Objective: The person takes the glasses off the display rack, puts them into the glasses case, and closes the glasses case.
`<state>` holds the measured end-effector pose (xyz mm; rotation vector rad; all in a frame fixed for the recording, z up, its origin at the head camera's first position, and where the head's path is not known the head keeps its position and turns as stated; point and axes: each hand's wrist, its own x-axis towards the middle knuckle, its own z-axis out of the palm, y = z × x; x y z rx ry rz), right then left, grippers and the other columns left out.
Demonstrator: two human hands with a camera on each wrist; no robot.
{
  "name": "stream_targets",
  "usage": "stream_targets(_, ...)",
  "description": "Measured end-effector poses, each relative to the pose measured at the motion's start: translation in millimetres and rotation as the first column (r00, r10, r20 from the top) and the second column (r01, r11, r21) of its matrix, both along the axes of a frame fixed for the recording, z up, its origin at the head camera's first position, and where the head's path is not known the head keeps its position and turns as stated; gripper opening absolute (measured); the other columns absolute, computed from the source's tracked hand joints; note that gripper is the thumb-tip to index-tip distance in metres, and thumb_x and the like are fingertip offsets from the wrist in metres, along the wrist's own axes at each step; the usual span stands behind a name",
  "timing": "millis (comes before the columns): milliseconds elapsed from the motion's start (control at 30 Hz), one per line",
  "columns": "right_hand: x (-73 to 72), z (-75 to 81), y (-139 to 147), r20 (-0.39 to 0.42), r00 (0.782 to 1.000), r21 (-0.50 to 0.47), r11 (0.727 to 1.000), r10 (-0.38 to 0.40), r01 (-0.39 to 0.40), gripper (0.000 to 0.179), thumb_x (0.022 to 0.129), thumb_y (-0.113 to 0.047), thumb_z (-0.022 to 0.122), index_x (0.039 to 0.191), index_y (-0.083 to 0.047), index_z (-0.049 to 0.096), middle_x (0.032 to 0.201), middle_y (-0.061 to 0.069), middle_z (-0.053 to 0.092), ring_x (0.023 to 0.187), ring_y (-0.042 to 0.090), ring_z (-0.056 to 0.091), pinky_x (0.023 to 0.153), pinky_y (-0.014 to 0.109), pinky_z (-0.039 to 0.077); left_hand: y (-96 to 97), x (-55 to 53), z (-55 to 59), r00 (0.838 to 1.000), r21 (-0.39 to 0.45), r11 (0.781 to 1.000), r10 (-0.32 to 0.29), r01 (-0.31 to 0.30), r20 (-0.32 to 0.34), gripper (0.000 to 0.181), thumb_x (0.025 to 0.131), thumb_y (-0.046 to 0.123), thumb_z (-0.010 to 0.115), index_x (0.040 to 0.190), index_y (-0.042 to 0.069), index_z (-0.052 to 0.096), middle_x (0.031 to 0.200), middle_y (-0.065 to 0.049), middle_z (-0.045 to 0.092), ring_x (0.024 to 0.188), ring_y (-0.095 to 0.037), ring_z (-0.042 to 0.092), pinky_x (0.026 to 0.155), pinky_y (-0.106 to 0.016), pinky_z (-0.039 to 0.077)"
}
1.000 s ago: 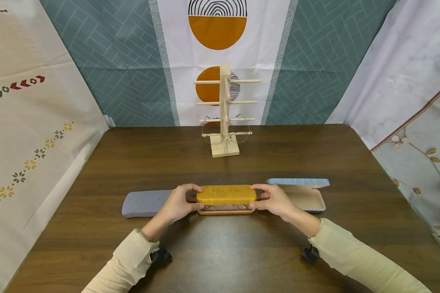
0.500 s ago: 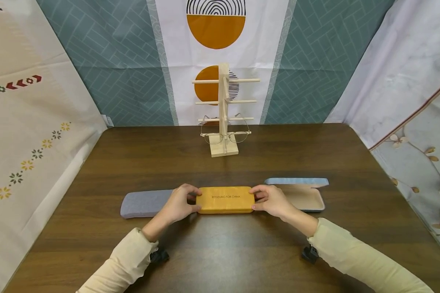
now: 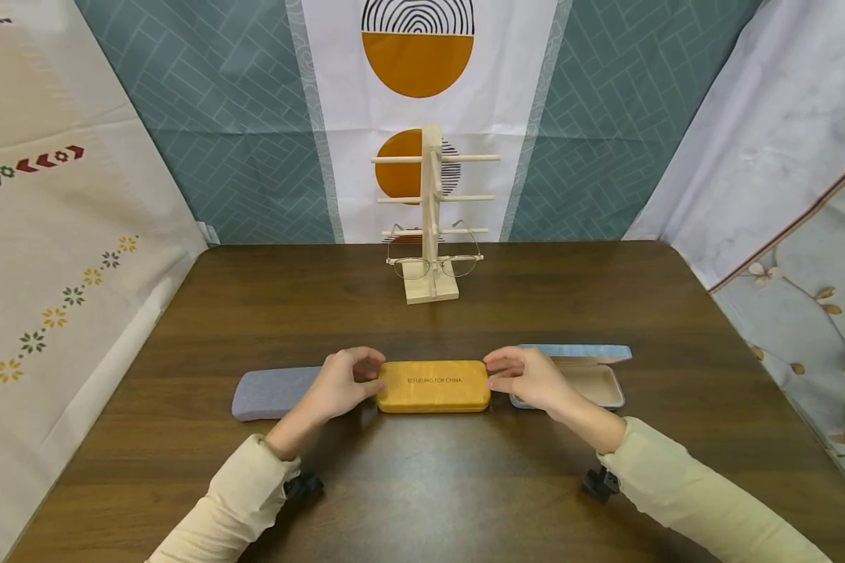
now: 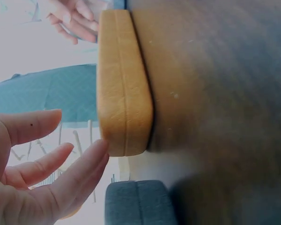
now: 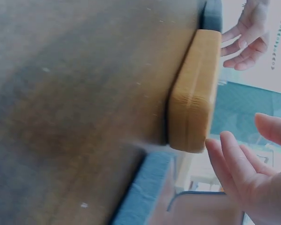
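A yellow glasses case [image 3: 433,386] lies closed on the table, dark lettering across its lid. At its left end is my left hand [image 3: 343,383], its fingertips right at the edge and the thumb held away from the case in the left wrist view. My right hand [image 3: 531,378] is at the opposite end in the same way, its thumb raised apart in the right wrist view. Neither hand grips the case. Partly behind my left hand lies a closed grey glasses case [image 3: 275,392]. A light blue glasses case [image 3: 591,385] with its lid raised sits beyond my right hand.
A wooden glasses stand [image 3: 431,211] rises at the back of the table [image 3: 422,485], with a pair of thin-framed glasses [image 3: 458,267] hanging on a low peg. Fabric curtains [image 3: 253,156] close off the back and sides.
The yellow case's lid, partly raised a second ago with glasses visible inside, came down and closed. Both hands then eased off its ends, the thumbs lifting away.
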<state>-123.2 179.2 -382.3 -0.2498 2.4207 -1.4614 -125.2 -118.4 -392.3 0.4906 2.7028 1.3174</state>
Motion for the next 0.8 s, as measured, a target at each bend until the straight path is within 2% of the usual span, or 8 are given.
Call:
stream_targets(167,-2.8,9.4,0,-0.021,1.000,-0.039,0.999,0.004,-0.005,0.033,0.082,-0.009,0.067,0.111,0.004,0.060,0.100,0.015,0.064,0.089,0.022,0.060,0.075,0.032,0.048,-1.7,-3.2,5.8,1.000,0.030,1.000,0.009,-0.009,0.000,0.029,0.079,0.004,0.068,0.107,-0.003,0.061,0.103,-0.016,0.062,0.086,-0.025,0.063,0.070,-0.035,0.051)
stream_targets(300,-6.4,19.3,0,-0.042,0.999,-0.094,0.996,-0.004,0.000,0.032,0.082,-0.005,0.065,0.111,0.007,0.058,0.095,0.015,0.065,0.085,0.025,0.063,0.076,0.035,0.050,-1.4,-6.1,9.8,1.000,0.063,0.998,0.017,-0.016,-0.012,0.029,0.081,0.004,0.066,0.109,-0.003,0.060,0.104,-0.018,0.061,0.087,-0.026,0.062,0.071,-0.036,0.051)
stream_targets(433,-13.8,28.5,0,-0.020,1.000,-0.156,0.988,-0.021,0.018,0.033,0.083,-0.001,0.062,0.113,0.010,0.055,0.095,0.018,0.063,0.082,0.030,0.063,0.075,0.039,0.052,-0.4,-10.9,13.3,1.000,0.109,0.994,0.028,-0.026,-0.012,0.032,0.082,0.004,0.065,0.112,-0.003,0.057,0.102,-0.017,0.062,0.085,-0.026,0.062,0.066,-0.032,0.052)
stream_targets(567,-24.2,35.9,1,-0.021,0.999,-0.150,0.988,-0.045,0.041,0.033,0.085,-0.002,0.061,0.114,0.010,0.054,0.094,0.018,0.063,0.078,0.025,0.064,0.074,0.039,0.052,1.0,-17.3,18.6,0.999,0.152,0.988,0.040,-0.041,0.008,0.036,0.083,0.003,0.063,0.117,-0.004,0.053,0.102,-0.017,0.061,0.085,-0.026,0.062,0.060,-0.028,0.052)
stream_targets(800,-42.1,46.7,-1,-0.016,0.996,-0.164,0.982,-0.093,0.089,0.038,0.087,-0.005,0.059,0.123,0.006,0.050,0.101,0.021,0.062,0.076,0.016,0.065,0.074,0.038,0.052,2.6,-28.7,30.2,0.996,0.206,0.975,0.082,-0.084,0.021,0.050,0.082,0.003,0.064,0.128,-0.002,0.044,0.102,-0.021,0.061,0.087,-0.029,0.060,0.061,-0.030,0.052)
